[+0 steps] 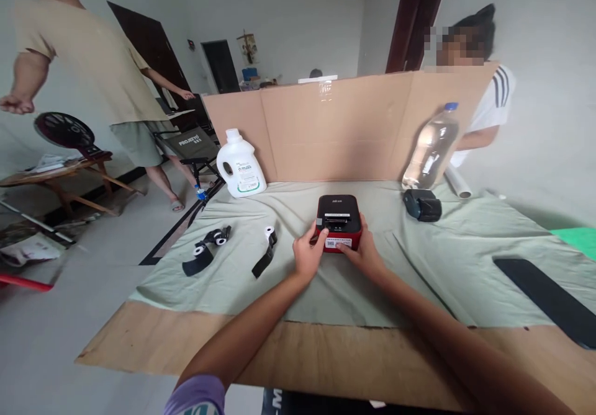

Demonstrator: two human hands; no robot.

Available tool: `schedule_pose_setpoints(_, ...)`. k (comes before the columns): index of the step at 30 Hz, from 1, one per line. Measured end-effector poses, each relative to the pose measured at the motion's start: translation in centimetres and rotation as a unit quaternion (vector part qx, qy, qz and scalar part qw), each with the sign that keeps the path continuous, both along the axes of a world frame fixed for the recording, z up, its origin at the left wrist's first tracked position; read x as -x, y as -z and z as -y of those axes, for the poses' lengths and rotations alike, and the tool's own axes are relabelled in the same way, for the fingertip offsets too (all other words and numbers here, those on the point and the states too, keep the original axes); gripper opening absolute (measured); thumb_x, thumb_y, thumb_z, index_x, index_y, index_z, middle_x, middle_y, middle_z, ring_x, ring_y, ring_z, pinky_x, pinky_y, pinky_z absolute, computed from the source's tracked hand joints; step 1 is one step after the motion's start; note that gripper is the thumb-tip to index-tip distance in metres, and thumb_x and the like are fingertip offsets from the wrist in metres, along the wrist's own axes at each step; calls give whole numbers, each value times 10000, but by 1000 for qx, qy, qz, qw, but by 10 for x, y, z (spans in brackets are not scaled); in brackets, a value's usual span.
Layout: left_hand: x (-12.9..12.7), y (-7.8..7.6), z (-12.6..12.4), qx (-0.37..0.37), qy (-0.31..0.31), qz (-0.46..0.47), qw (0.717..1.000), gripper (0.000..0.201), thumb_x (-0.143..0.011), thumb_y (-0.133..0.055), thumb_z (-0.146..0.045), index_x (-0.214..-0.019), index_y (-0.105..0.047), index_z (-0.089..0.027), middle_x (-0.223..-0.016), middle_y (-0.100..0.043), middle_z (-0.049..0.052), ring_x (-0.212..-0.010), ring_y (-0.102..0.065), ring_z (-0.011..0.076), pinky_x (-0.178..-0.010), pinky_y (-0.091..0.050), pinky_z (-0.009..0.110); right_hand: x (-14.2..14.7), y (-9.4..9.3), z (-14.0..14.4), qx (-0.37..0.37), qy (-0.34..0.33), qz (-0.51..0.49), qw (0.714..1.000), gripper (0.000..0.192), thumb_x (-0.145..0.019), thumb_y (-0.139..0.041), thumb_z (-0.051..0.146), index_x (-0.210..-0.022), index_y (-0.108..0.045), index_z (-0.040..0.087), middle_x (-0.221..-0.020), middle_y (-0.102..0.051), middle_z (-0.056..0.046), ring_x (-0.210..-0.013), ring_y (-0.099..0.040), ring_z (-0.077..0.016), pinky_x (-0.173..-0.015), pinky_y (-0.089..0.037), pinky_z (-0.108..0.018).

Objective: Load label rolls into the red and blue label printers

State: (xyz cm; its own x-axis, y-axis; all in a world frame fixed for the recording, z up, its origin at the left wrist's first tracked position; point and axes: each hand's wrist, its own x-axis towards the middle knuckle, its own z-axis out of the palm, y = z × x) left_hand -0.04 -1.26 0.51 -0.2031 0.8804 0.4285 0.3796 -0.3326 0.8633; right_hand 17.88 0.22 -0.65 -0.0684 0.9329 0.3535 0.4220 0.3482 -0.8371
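Observation:
A small black and red label printer [339,207] sits on the green cloth in the middle of the table. It has a paper slot on top and a white sticker on its front. Its left front corner is gripped by my left hand [309,252], thumb on the front edge. My right hand [367,250] wraps the right side, with the thumb over the front sticker. To the left lie a small paper roll [269,232] with a dark strip trailing from it, and more rolls with dark strips [203,252].
A cardboard screen [335,129] stands behind, with a white jug [239,167] and a large clear bottle [431,145] before it. At right are a black device [421,206], a white tube [459,182] and a long dark flat object [549,297]. Two people stand beyond the table.

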Motion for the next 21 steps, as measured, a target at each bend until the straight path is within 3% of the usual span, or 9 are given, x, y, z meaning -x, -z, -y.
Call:
schedule_pose_setpoints(6, 1, 7, -4, -8, -20, 2, 1000, 484, -900, -637, -477, -1302, -680, -212, -1041, -789, 66, -842, -748, 218, -848, -603, 347, -1, 14, -8, -75, 2, -12, 997, 1095, -751, -773, 462, -1602, -137, 197, -1465, -511, -187, -1321, -517, -363, -1103, -406, -570)
schedule_pose_setpoints(13, 4, 8, -6, -30, -3, -23, 999, 469, -934, -613, -422, -1368, -613, -243, -1182, -737, 67, -1008, -716, 207, -889, -590, 319, -3, 15, -3, -74, 22, 11, 997, 1119, -775, -764, 453, -1619, -71, 212, -1545, -433, -182, -1373, -476, -350, -1109, -414, -564)
schedule_pose_setpoints(21, 17, 8, -18, -66, 60, -68, 994, 323, -939, -590, -361, -1227, -642, -224, -1002, -618, 53, -954, -617, 178, -827, -532, 279, -10, 5, -3, -91, 32, 54, 994, 918, -760, -767, 457, -1528, -310, 244, -1466, -527, -143, -1284, -558, -334, -1050, -478, -522)
